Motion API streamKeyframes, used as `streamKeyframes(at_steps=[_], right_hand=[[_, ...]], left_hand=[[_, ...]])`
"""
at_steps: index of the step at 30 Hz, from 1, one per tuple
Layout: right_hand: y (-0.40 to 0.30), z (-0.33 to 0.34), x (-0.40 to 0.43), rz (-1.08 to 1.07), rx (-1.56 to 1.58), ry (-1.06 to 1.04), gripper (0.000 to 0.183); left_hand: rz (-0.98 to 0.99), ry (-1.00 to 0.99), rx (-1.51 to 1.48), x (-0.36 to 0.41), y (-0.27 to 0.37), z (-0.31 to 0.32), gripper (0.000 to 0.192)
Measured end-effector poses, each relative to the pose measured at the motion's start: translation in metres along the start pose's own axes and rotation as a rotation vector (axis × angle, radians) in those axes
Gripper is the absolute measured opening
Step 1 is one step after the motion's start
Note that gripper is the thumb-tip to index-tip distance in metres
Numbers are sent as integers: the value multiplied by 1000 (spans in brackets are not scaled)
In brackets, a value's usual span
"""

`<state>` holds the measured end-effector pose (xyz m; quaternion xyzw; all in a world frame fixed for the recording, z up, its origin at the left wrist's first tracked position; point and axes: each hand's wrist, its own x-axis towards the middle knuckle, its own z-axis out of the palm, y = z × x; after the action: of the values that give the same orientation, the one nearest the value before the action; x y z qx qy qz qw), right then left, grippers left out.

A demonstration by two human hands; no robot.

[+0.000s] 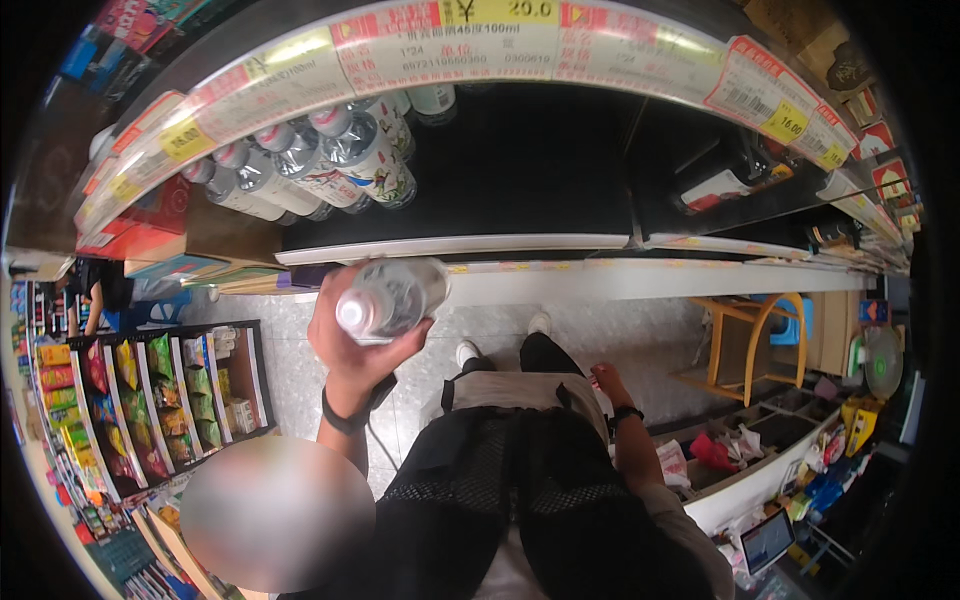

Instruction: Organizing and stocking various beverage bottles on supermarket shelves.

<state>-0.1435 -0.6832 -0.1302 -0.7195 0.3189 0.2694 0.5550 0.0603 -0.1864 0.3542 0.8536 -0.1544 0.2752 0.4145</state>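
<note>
My left hand (352, 349) is closed around a clear plastic bottle (397, 300) with a pale cap, its cap end tipped towards me and blurred. The bottle is in front of the shelf's lower edge, above the floor. Several similar bottles with pink-white caps and printed labels (371, 169) stand in a group on the black shelf (517, 180), at its left part. My right hand (611, 382) hangs low beside my right hip, its fingers partly curled. Whether it has anything in it is too small to tell.
Price tags (465, 45) line the shelf edge above. Dark bottles (727, 180) lie on the right shelf section. A snack rack (157, 405) stands at left, with a person's arm (94, 307) beyond it. A wooden chair (750, 345) and a counter (742, 495) are at right.
</note>
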Motion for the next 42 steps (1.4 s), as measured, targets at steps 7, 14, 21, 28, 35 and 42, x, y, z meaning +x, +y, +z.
streamKeyframes(at_steps=[7,14,21,28,35,42], right_hand=[[-9,-18,17,36,84,23,27],[38,-44,8,183,241,149,24],[103,-67,-13,447,427,236,19],[87,-90,18,316,246,131,28],[10,-88,75,113,181,-32,25],[-28,-72,86,80,130,-88,29]], left_hand=[[-241,148,-31,85,14,62,64],[-179,167,348,132,-5,107,70],[-107,97,505,141,-13,120,26],[179,269,746,124,-36,139,26],[-62,319,511,97,20,133,36],[-182,514,358,-17,-37,76,6]])
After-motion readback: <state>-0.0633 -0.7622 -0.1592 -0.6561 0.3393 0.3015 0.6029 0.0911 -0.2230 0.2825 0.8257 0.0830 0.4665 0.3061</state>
